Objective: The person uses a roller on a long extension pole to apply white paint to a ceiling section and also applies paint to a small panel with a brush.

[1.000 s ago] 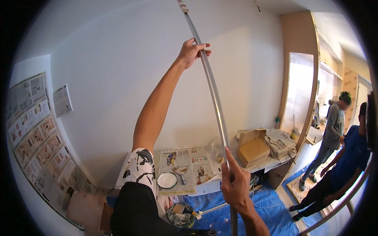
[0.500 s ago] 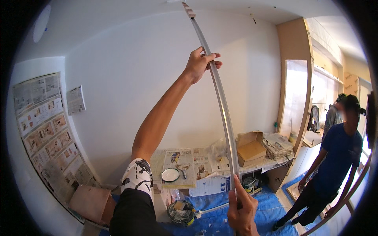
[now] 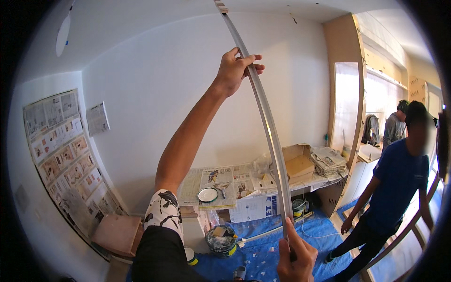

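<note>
A long silver metal pole (image 3: pixel 266 110) slants up from the lower middle to the ceiling. At its top sits a reddish-and-white piece (image 3: pixel 221 6), partly cut off by the upper edge. High on the pole, my left hand (image 3: pixel 237 70) holds it, with the thumb across the front and the fingers reaching behind. Lower down, the pole's lower part rests in the closed fingers of my right hand (image 3: pixel 297 257). My left arm is stretched upward in front of a white wall (image 3: pixel 155 84).
A newspaper-covered bench (image 3: pixel 244 178) carries a round white lid (image 3: pixel 207 195), an open cardboard box (image 3: pixel 298 162) and stacked newspapers (image 3: pixel 327 162). Below, a messy bucket (image 3: pixel 221 240) stands on blue sheeting (image 3: pixel 263 256). A person in blue (image 3: pixel 399 178) stands at the right, another person (image 3: pixel 394 126) behind.
The view has shifted, so the bench, bucket and wall papers sit differently in it. My hands keep their hold on the pole. The person in blue appears closer and has shifted stance.
</note>
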Tool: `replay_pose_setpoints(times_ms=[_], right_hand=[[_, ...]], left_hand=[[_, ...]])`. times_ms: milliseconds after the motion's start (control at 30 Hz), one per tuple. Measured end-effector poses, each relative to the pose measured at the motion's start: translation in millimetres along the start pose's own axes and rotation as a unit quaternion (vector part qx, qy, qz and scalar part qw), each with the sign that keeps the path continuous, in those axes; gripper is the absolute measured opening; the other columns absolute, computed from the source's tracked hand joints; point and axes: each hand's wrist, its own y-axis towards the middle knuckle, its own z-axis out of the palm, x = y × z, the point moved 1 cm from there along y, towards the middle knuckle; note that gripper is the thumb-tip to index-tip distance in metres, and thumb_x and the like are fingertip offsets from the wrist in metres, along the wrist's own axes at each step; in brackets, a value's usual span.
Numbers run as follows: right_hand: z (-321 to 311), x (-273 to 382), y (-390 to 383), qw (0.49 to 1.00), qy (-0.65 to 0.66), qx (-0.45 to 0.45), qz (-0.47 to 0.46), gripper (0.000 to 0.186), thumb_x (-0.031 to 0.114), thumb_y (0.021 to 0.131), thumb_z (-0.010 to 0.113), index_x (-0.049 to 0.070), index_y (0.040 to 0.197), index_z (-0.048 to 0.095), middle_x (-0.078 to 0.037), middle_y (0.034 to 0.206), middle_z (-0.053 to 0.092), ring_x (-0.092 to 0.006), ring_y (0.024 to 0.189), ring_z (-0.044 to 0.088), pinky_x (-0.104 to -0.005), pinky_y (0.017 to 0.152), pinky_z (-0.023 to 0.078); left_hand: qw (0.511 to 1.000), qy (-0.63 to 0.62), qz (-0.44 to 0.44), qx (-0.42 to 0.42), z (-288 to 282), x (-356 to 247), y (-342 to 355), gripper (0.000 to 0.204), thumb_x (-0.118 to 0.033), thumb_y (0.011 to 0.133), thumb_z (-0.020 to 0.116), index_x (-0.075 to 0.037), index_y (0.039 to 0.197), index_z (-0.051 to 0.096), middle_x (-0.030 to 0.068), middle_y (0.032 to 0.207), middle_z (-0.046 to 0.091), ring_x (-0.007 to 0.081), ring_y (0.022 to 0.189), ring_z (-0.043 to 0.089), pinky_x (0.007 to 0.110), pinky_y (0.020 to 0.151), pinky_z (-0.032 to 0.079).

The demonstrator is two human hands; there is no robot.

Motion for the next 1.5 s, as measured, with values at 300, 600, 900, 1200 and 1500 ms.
replay_pose_setpoints(times_ms=[300, 600, 900, 1200, 1500], right_hand=[[15, -10, 24, 0.999, 0.019, 0.031, 0.026, 0.042, 0.002, 0.091, 0.057, 0.004, 0.133, 0.054, -0.012, 0.065, 0.055, -0.0094, 0.051, 0.042, -0.0259, 0.047, 0.036], [103, -71, 121, 0.999, 0.013, 0.05, 0.017, 0.048, -0.002, 0.088, 0.058, 0.002, 0.135, 0.051, -0.017, 0.07, 0.063, -0.0148, 0.051, 0.056, -0.0278, 0.048, 0.044], [182, -131, 209, 0.998, 0.022, 0.055, 0.001, 0.051, 0.0, 0.088, 0.057, 0.005, 0.138, 0.048, -0.023, 0.08, 0.067, -0.0265, 0.059, 0.067, -0.0329, 0.055, 0.05], [187, -160, 188, 0.997, 0.01, 0.067, 0.02, 0.052, -0.004, 0.086, 0.057, 0.004, 0.137, 0.05, -0.02, 0.07, 0.063, -0.0205, 0.054, 0.062, -0.0313, 0.052, 0.048], [194, -142, 155, 0.997, 0.018, 0.073, -0.001, 0.049, -0.005, 0.086, 0.057, 0.003, 0.135, 0.052, -0.016, 0.069, 0.061, -0.0148, 0.051, 0.052, -0.0296, 0.049, 0.043]], left_hand=[[1.0, -0.015, -0.006, -0.001, -25, 29, 31, 0.022, -0.005, 0.09, 0.056, 0.007, 0.107, 0.051, 0.0185, 0.107, 0.061, 0.0224, 0.085, 0.064, 0.033, 0.077, 0.056], [1.0, -0.005, -0.025, -0.004, -100, 127, 98, 0.025, -0.004, 0.089, 0.056, 0.008, 0.109, 0.049, 0.0188, 0.109, 0.061, 0.023, 0.086, 0.064, 0.033, 0.078, 0.056], [1.0, -0.006, -0.023, 0.002, -173, 218, 169, 0.022, -0.004, 0.089, 0.056, 0.008, 0.106, 0.049, 0.0197, 0.109, 0.061, 0.024, 0.089, 0.065, 0.033, 0.078, 0.056], [0.999, 0.008, -0.043, -0.002, -171, 247, 134, 0.025, -0.005, 0.09, 0.055, 0.006, 0.112, 0.046, 0.0187, 0.109, 0.062, 0.0238, 0.085, 0.067, 0.032, 0.075, 0.056], [0.998, 0.024, -0.054, -0.03, -189, 206, 86, 0.027, -0.005, 0.091, 0.054, 0.008, 0.113, 0.047, 0.0193, 0.109, 0.06, 0.0227, 0.083, 0.065, 0.033, 0.074, 0.055]])
